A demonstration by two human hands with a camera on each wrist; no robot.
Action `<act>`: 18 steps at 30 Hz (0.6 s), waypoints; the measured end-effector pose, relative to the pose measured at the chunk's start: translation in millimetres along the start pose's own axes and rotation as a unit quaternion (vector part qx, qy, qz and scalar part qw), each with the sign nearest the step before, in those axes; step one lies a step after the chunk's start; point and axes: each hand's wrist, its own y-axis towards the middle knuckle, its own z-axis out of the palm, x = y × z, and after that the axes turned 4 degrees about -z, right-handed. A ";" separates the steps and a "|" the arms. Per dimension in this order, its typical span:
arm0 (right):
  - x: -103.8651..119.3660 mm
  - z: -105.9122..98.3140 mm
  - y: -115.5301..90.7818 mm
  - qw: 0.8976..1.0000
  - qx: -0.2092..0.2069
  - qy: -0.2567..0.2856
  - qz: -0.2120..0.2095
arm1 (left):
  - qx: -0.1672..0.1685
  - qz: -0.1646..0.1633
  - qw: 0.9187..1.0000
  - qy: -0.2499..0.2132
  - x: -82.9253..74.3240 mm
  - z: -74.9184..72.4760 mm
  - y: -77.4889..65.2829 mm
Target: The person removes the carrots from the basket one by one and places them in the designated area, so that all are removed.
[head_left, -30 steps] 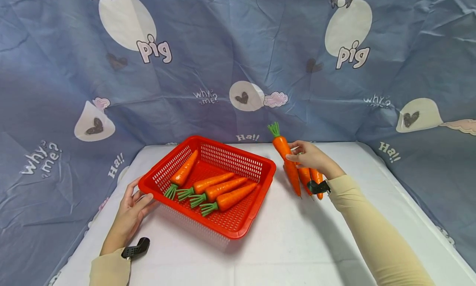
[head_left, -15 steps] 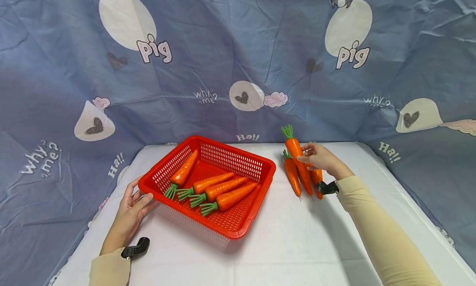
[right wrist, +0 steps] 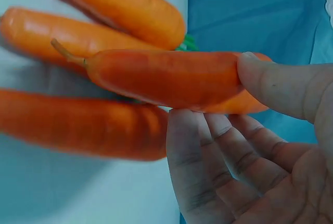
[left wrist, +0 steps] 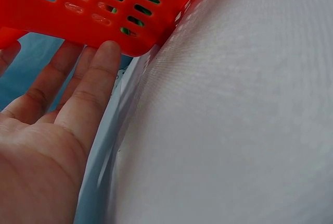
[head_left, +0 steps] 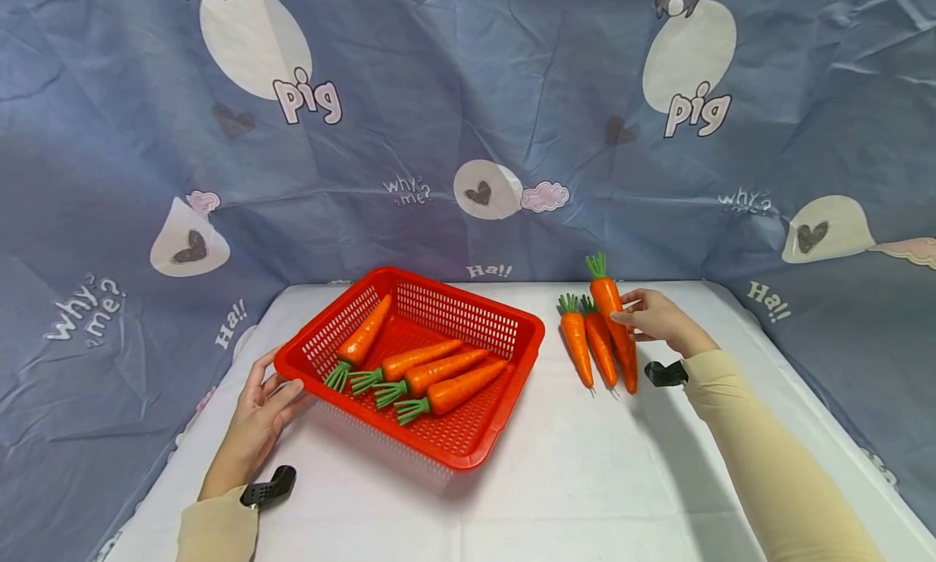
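My left hand [head_left: 252, 420] grips the left corner of a red perforated basket [head_left: 504, 318], thumb in front and fingers behind the edge. In the left wrist view, the thumb [left wrist: 106, 57] touches the red plastic. Several orange carrots [head_left: 461, 387] with green tops lie in the basket. To its right, my right hand [head_left: 661, 318] pinches a carrot [head_left: 608, 298] between thumb and fingertips, green top up. The held carrot [right wrist: 166, 75] points its thin root away from the palm in the right wrist view. It overlaps another carrot [head_left: 630, 375] lying beneath it.
Two more carrots, one on the left [head_left: 576, 343] and one beside it [head_left: 600, 343], lie side by side on the white tablecloth [head_left: 556, 481]. A blue printed cloth [head_left: 409, 123] stands behind the table and along both sides.
My right hand has moved right with the held carrot, from over the leftmost loose carrot to over the rightmost one, uncovering the others. The left hand and basket have stayed put.
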 end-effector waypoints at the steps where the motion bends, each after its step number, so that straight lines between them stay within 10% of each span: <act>1: -2.5 -1.5 -0.3 1.000 0.000 0.001 0.002 | 0.000 -0.001 1.000 0.001 0.1 0.1 0.1; 18: -35.2 -22.5 -11.7 0.999 -0.002 0.014 0.029 | -0.003 -0.007 1.000 0.008 0.8 -1.3 1.2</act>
